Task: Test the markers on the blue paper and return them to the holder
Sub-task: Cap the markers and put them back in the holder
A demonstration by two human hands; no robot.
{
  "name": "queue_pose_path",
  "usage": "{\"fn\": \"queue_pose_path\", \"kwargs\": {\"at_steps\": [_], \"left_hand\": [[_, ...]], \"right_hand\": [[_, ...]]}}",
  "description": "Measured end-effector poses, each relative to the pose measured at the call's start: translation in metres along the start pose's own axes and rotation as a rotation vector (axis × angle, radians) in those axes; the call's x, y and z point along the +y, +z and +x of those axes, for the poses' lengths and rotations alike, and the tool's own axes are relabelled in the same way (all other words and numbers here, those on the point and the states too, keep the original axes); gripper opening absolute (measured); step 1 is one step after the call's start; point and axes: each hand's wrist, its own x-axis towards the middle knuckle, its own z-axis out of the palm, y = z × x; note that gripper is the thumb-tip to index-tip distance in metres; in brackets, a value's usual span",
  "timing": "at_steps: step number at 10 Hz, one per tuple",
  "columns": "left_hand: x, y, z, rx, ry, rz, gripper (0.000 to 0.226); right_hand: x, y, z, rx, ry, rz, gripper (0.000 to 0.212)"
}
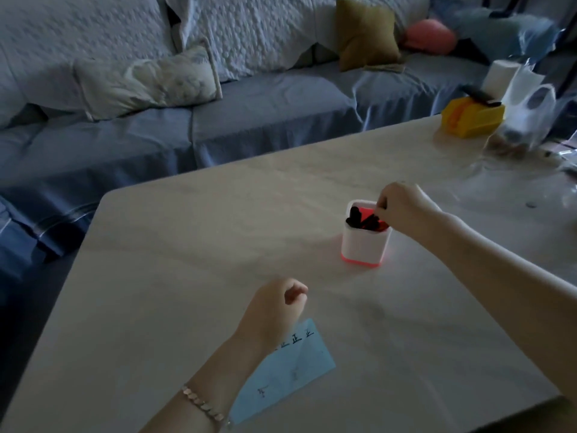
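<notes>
A white holder (363, 243) with a red base and red inside stands at the middle of the table. Several black markers (359, 218) stick out of its top. My right hand (402, 207) hovers at the holder's far right rim, its fingertips curled and pinching one of the markers there. A blue paper (287, 367) with black marks written on it lies near the table's front edge. My left hand (274, 307) hangs above the paper's far corner, fingers loosely curled, holding nothing. A bracelet is on that wrist.
The pale table (187, 276) carries a yellow box (473, 115), a white cylinder (499, 78) and a clear plastic bag (527, 110) at its far right corner. A blue sofa (249, 114) with cushions runs behind the table.
</notes>
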Motion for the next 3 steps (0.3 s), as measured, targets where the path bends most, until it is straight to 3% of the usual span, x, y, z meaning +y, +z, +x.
{"fn": "queue_pose_path", "kwargs": {"at_steps": [2, 3], "left_hand": [[0.005, -0.015, -0.004, -0.038, -0.032, 0.025, 0.018], [0.017, -0.028, 0.006, -0.049, -0.05, 0.071, 0.024]], "right_hand": [[0.0, -0.004, -0.021, 0.029, 0.034, 0.001, 0.03], [-0.008, -0.013, -0.032, 0.032, -0.057, -0.057, 0.02]]}}
